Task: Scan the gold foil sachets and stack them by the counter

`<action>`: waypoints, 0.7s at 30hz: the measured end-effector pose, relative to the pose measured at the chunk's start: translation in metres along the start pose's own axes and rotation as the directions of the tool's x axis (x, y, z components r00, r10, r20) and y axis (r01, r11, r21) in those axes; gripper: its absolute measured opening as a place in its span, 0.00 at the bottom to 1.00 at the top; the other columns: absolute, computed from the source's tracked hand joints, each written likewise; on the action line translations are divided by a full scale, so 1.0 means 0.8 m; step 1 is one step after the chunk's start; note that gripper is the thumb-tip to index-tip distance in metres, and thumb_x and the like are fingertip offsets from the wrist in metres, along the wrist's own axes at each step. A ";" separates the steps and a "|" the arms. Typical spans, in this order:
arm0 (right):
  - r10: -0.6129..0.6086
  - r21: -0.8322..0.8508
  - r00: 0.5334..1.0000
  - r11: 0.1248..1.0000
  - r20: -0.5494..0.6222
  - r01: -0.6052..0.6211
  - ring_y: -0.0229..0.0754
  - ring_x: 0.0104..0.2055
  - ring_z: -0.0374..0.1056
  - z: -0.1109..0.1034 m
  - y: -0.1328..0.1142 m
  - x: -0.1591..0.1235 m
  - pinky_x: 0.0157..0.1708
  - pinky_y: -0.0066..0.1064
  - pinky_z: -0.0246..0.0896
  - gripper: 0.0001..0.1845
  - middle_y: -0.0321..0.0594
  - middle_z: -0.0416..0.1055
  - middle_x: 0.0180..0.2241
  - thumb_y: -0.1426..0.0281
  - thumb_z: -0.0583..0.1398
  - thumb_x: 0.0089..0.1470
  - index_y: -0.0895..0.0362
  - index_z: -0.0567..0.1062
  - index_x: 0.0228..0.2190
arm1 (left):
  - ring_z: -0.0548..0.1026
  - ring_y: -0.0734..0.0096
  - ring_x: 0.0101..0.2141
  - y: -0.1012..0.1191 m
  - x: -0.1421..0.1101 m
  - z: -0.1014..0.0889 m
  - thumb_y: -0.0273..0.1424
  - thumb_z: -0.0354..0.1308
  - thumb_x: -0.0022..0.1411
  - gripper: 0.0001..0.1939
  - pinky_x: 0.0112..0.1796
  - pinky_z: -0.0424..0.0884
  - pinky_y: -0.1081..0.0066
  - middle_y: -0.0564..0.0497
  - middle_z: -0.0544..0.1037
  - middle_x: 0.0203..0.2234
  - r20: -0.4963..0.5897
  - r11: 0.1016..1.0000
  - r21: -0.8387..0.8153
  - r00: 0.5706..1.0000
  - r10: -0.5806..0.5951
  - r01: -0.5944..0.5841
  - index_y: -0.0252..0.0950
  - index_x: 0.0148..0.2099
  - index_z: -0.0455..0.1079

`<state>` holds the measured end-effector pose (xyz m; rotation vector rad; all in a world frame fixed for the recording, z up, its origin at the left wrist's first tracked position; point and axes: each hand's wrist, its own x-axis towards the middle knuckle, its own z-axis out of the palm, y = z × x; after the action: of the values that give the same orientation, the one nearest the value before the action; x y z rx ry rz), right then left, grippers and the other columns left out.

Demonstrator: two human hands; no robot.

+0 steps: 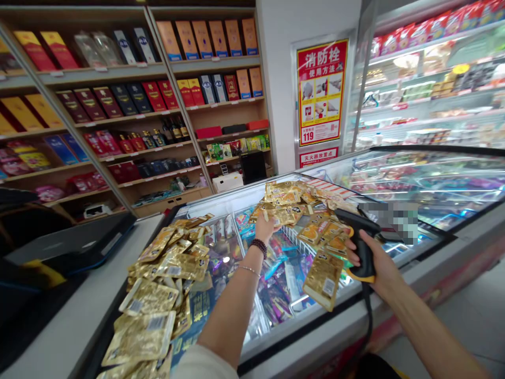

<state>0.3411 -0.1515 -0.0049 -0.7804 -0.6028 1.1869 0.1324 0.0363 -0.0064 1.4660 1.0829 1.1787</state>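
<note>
My right hand (376, 263) is wrapped round the grip of a black and yellow barcode scanner (363, 247), its cord hanging down. Stretched forward, my left hand (265, 228) has its fingers closed at the near edge of a gold foil packet (286, 215), at the front of a heap of similar packets (284, 192). Part of its grip is hidden behind the hand. Beneath the scanner, a loose gold packet (323, 279) lies on the freezer's glass. To the left is a larger pile of gold packets (173, 266), several with barcodes facing up.
The chest freezer (437, 263) holds colourful packs under its glass. A counter (94, 295) with a black device (79, 242) runs along the left. Behind stand shelves of boxed goods (215, 76), a red sign (322, 92) and a lit display fridge (430, 95). A small patch at right is pixelated.
</note>
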 end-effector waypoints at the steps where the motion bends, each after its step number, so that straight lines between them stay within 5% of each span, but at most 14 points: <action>1: 0.000 -0.018 1.000 1.000 -0.003 0.000 0.31 0.18 0.53 0.001 0.000 0.000 0.15 0.19 0.54 0.19 0.29 0.60 0.23 0.57 0.68 0.47 0.54 0.70 0.34 | 0.79 0.63 0.39 -0.001 -0.011 -0.004 0.32 0.58 0.62 0.11 0.43 0.77 0.57 0.43 0.78 0.42 0.014 0.996 -0.080 0.999 -0.044 0.045 0.36 0.46 0.67; 9: -0.032 -0.148 0.999 0.989 -0.004 0.031 0.31 0.17 0.55 0.013 0.005 -0.003 0.13 0.20 0.53 0.23 0.30 0.62 0.21 0.54 0.70 0.43 0.55 0.71 0.33 | 0.79 0.61 0.45 0.018 -0.092 -0.047 0.33 0.54 0.66 0.10 0.52 0.75 0.53 0.43 0.78 0.45 0.106 0.730 -0.642 0.970 -0.217 0.234 0.37 0.48 0.68; 16: 0.064 -0.466 0.986 0.885 0.156 0.017 0.33 0.15 0.57 0.081 0.019 -0.037 0.13 0.24 0.53 0.26 0.32 0.65 0.18 0.47 0.68 0.44 0.56 0.69 0.26 | 0.77 0.61 0.50 0.045 -0.122 -0.091 0.37 0.55 0.66 0.14 0.56 0.70 0.53 0.43 0.78 0.49 0.133 0.689 -0.705 0.986 -0.101 0.166 0.36 0.51 0.68; 21: -0.009 -0.649 0.956 0.732 0.294 0.207 0.35 0.14 0.56 0.140 0.029 -0.073 0.16 0.26 0.55 0.25 0.30 0.61 0.13 0.46 0.62 0.51 0.54 0.66 0.23 | 0.77 0.62 0.50 0.066 -0.133 -0.120 0.36 0.54 0.68 0.10 0.57 0.69 0.53 0.45 0.77 0.50 0.097 0.661 -0.742 0.993 -0.062 0.113 0.36 0.46 0.69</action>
<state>0.2257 -0.1794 0.0435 -1.1819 -1.3469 0.9590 0.0260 -0.0639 0.0384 0.7715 0.4878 1.2811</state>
